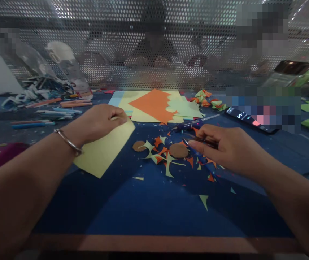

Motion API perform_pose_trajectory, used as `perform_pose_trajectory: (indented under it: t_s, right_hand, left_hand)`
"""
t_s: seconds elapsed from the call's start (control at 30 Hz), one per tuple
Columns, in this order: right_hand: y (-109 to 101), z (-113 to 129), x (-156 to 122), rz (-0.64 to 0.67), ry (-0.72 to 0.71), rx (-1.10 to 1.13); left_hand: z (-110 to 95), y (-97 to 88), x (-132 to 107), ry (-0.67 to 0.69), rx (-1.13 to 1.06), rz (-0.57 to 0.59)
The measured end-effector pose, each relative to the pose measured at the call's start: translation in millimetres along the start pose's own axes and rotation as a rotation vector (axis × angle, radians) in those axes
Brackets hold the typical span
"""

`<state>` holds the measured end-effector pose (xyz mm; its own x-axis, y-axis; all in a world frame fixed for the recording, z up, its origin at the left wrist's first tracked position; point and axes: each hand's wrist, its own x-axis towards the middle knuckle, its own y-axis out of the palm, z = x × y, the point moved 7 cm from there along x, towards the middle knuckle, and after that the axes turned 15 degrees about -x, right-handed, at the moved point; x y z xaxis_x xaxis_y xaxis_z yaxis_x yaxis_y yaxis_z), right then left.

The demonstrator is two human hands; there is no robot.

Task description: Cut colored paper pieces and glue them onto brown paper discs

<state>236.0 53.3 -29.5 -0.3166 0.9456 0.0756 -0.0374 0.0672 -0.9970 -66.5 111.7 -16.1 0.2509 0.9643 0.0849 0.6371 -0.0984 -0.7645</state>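
Note:
My left hand (pixel 104 121) pinches the upper edge of a pale yellow sheet of paper (pixel 107 151), which slants down toward me over the blue table. On the right, my right hand (pixel 219 144) is closed around the dark handles of scissors (pixel 210 142), partly hidden by my fingers; the thin blades point left. Below the blades lies a round brown disc (pixel 178 150), with a smaller brown disc (pixel 139 146) to its left. Yellow and orange paper scraps (pixel 157 155) are strewn around both discs. The hands are apart, and the scissors do not touch the held sheet.
Stacked coloured paper, topped by an orange sheet (pixel 151 104) with a scalloped edge, lies at the back. Crumpled paper pieces (pixel 204 97) sit beside it. A phone (pixel 249 120) is at right, pens (pixel 58 113) and a bottle (pixel 68 66) at left. A perforated metal panel (pixel 111 47) stands behind.

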Motion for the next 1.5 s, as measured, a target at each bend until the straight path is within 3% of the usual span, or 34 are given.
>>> perform_pose_trajectory:
  t_s: [0.1, 0.17, 0.2, 0.3, 0.37, 0.5, 0.77, 1.3, 1.4, 1.5]
  right_hand:
    - [4.3, -7.8, 1.5, 0.104, 0.071, -0.233]
    - [9.9, -11.4, 1.8, 0.199, 0.099, -0.339]
    - [12.3, -12.3, 2.1, 0.232, 0.104, -0.362]
    - [16.0, -12.4, 3.1, 0.261, 0.103, -0.379]
    - [16.5, -12.0, 3.4, 0.249, 0.096, -0.382]
    - [17.0, -11.9, 2.1, 0.226, 0.077, -0.376]
    - [18.0, -9.3, -0.3, 0.224, 0.065, -0.399]
    - [12.6, -5.9, -4.3, 0.249, 0.059, -0.434]
    - [4.3, -3.1, -4.4, 0.122, 0.041, -0.376]
    - [-8.4, 10.4, -8.1, -0.081, -0.068, -0.145]
  left_hand:
    - [-2.3, -6.9, -2.1, 0.076, 0.244, -0.153]
    - [-19.9, -1.5, -10.0, 0.174, 0.343, -0.254]
    - [-31.2, 7.7, -14.8, 0.232, 0.357, -0.245]
    - [-66.3, 48.6, -32.9, 0.422, 0.198, -0.060]
    - [-78.8, 75.9, -42.9, 0.426, 0.092, 0.123]
    - [-86.6, 97.1, -48.9, 0.407, 0.077, 0.204]
    - [-83.4, 108.5, -45.4, 0.367, 0.075, 0.250]
    - [-83.6, 111.0, -43.6, 0.444, 0.142, 0.328]
    - [-83.6, 104.8, -42.3, 0.434, 0.088, 0.293]
    - [-85.7, 96.6, -41.8, 0.444, 0.020, 0.219]
